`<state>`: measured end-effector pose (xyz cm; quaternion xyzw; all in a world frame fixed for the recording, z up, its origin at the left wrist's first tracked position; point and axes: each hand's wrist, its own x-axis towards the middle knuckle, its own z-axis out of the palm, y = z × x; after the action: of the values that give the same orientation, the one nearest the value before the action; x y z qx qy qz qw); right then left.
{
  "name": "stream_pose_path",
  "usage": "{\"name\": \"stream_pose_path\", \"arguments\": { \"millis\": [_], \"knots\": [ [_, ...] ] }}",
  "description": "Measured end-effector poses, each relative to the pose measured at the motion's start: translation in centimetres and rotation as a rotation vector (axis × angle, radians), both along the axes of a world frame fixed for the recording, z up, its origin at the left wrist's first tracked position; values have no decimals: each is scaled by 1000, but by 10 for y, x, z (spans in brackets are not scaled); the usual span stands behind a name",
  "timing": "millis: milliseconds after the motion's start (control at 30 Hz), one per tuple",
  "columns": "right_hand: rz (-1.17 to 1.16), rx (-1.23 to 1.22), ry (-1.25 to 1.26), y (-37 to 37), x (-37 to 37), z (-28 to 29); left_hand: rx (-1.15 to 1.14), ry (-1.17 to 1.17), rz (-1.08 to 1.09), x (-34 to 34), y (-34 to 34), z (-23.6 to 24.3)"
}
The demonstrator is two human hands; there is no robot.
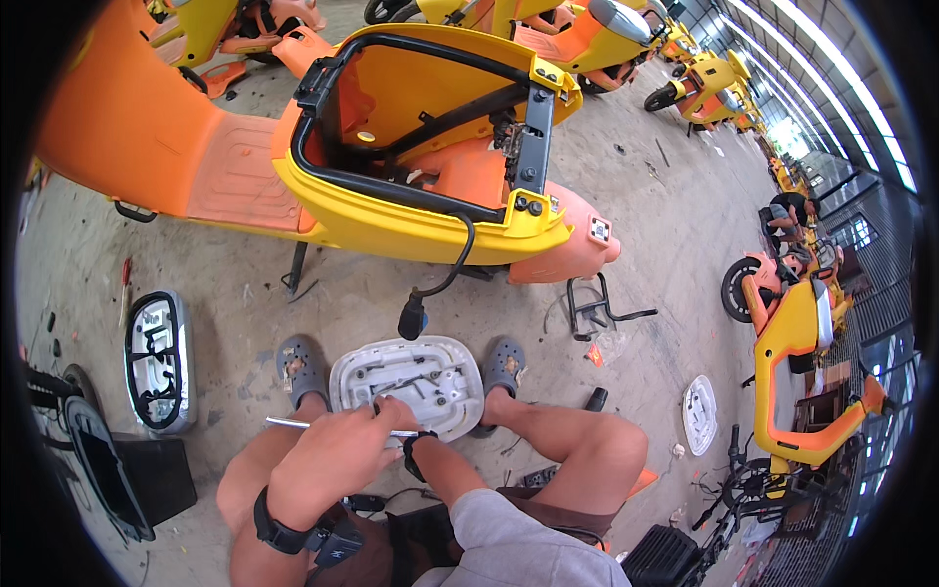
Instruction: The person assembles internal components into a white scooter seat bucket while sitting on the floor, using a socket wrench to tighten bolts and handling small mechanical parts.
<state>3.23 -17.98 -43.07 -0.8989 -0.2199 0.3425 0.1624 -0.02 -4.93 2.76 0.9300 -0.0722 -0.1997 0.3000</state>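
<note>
My left hand (337, 450) is closed on a slim silver metal rod (293, 422) that lies crosswise over my legs. My right hand (399, 423) is beside it, largely hidden behind it, at the near edge of a white molded plastic panel (445, 377); what it holds is unclear. The panel has small metal parts in its recesses and rests between my grey clogs (504, 364). In front of me stands a yellow and orange scooter (381, 240) with an open compartment and a hanging black cable.
A silver black-rimmed seat part (181, 362) and black bin (152, 484) are at left. A black metal stand (597, 315), white oval panel (700, 416) and scattered debris lie right. More scooters (787, 342) line the back and right, with a person (787, 215) among them.
</note>
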Motion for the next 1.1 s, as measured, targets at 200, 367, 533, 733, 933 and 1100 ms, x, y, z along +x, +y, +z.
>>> {"name": "stream_pose_path", "arguments": {
  "millis": [200, 367, 533, 733, 933, 1100],
  "knots": [
    [5, 3, 1, 0, -9, 20, -14, -96, -27, -6, 0, -11],
    [-25, 16, -12, -5, -3, 28, -46, -75, -38, -6, 0, -9],
    [-25, 10, -6, -8, -5, 32, -6, -59, -57, -5, 0, -16],
    [-23, 17, -2, -4, -1, 35, 22, -64, -36, -3, -2, -12],
    [-41, 27, 6, -8, 2, 40, -41, -65, -54, -2, -4, -11],
    [-49, 37, 12, -9, 2, 42, 2, -37, -59, -1, -8, -11]
  ]
}}
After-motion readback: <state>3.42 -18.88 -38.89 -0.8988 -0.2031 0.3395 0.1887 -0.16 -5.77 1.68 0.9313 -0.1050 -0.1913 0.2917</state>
